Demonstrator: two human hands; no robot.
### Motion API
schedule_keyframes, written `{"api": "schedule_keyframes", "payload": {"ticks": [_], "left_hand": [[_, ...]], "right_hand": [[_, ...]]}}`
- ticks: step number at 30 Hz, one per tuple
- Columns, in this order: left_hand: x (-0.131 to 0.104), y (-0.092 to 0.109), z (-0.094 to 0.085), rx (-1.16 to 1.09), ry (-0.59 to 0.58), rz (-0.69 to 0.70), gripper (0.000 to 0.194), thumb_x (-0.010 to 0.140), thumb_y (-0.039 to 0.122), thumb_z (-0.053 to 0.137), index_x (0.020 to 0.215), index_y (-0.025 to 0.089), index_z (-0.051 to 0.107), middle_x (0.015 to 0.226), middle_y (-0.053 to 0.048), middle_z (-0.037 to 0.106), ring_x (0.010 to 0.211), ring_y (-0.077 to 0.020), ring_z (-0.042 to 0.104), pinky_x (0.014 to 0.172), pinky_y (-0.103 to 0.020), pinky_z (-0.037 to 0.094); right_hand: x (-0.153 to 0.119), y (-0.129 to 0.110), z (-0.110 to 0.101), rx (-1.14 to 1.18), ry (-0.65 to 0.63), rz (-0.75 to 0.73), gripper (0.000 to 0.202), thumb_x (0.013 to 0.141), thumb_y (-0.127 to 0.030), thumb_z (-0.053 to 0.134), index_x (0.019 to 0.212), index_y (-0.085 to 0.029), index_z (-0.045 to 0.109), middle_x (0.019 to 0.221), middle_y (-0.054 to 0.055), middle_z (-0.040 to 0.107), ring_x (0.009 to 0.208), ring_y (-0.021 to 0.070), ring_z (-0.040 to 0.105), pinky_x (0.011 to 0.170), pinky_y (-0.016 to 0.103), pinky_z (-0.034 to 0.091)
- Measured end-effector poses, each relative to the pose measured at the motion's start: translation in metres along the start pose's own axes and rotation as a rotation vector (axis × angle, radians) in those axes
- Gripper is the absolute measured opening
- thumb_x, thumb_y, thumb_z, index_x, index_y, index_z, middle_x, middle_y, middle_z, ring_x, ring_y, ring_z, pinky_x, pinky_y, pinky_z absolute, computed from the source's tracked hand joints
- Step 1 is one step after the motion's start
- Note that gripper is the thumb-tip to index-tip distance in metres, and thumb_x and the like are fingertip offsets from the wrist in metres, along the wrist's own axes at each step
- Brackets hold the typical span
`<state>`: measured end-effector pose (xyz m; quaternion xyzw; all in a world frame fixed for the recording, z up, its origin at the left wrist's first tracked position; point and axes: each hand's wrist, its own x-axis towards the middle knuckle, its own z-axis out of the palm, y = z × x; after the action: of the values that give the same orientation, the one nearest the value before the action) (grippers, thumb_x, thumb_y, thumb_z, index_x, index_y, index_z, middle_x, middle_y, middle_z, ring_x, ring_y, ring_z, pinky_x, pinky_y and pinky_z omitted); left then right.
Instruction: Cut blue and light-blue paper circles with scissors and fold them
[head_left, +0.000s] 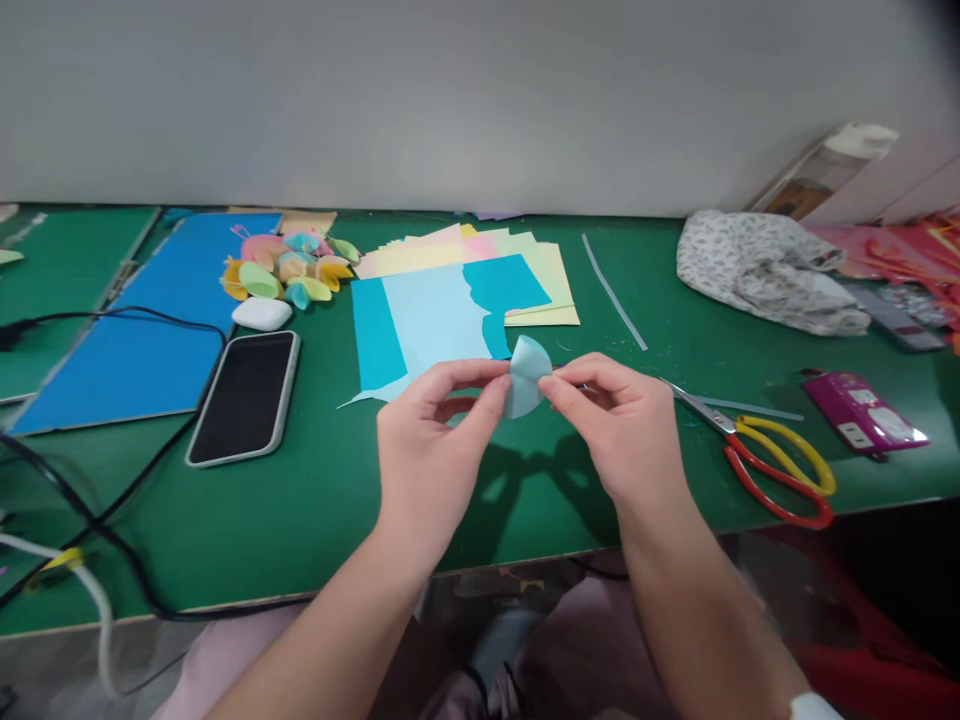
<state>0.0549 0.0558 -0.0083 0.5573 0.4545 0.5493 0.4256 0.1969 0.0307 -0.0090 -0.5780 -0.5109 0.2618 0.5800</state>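
Observation:
A small light-blue paper piece [528, 378], rounded and partly folded over, is held up above the green table between both hands. My left hand [442, 435] pinches its left edge between thumb and fingers. On the opposite edge, my right hand [619, 420] has a pinch of its own. Behind them lie cut sheets of blue paper [435, 320], on top of a fanned stack of pale yellow and pink paper [559, 280]. Scissors [780, 465] with one red and one yellow handle rest to the right of my right hand.
Colourful folded paper pieces [289, 265] are heaped at back left. Near them are a white case [262, 314], a phone [246, 398], a blue board [161, 330] and black cables [97, 520]. A patterned cloth [757, 268] and a purple box [862, 412] lie right. A grey wall [420, 110] stands behind.

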Motion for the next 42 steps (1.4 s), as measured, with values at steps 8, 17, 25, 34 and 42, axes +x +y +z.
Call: {"api": "schedule_keyframes", "payload": {"ticks": [8,17,25,34,42], "left_hand": [[-0.006,-0.004,0.003,0.065,0.043,0.158,0.014,0.076,0.018,0.073,0.085,0.029,0.076,0.088,0.005,0.076,0.081,-0.009,0.068,0.075,-0.017,0.054],[0.008,-0.007,0.0,-0.329,-0.102,-0.248,0.016,0.076,0.034,0.074,0.088,0.025,0.076,0.082,-0.001,0.075,0.077,-0.0151,0.07,0.067,-0.024,0.055],[0.016,-0.012,-0.005,-0.584,-0.41,-0.53,0.012,0.072,0.034,0.078,0.074,0.024,0.072,0.081,0.0,0.072,0.069,-0.0099,0.062,0.064,-0.021,0.049],[0.016,-0.012,-0.003,-0.511,-0.357,-0.468,0.015,0.079,0.038,0.07,0.08,0.023,0.073,0.077,0.0,0.069,0.071,-0.0106,0.061,0.066,-0.021,0.047],[0.014,-0.012,-0.001,-0.409,-0.28,-0.362,0.02,0.077,0.043,0.071,0.072,0.023,0.072,0.068,0.001,0.065,0.067,-0.0109,0.058,0.063,-0.021,0.047]], "right_hand": [[0.0,0.0,0.0,-0.009,0.01,-0.01,0.01,0.078,-0.018,0.071,0.069,-0.021,0.07,0.067,-0.006,0.068,0.064,0.0081,0.062,0.058,0.016,0.049],[0.001,-0.001,-0.001,0.004,-0.007,-0.005,0.01,0.077,-0.019,0.072,0.068,-0.021,0.069,0.068,-0.004,0.068,0.064,0.0101,0.063,0.058,0.019,0.05],[0.001,-0.004,0.0,0.039,-0.109,0.008,0.012,0.077,-0.016,0.07,0.067,-0.021,0.068,0.069,-0.003,0.067,0.065,0.012,0.063,0.058,0.023,0.05],[0.002,-0.001,-0.004,0.083,-0.127,0.045,0.009,0.077,-0.021,0.072,0.068,-0.021,0.069,0.069,-0.004,0.068,0.064,0.0115,0.062,0.058,0.023,0.05],[0.001,-0.003,-0.002,0.087,-0.117,0.074,0.011,0.075,-0.021,0.073,0.065,-0.02,0.068,0.067,-0.003,0.068,0.062,0.012,0.063,0.056,0.023,0.05]]}}
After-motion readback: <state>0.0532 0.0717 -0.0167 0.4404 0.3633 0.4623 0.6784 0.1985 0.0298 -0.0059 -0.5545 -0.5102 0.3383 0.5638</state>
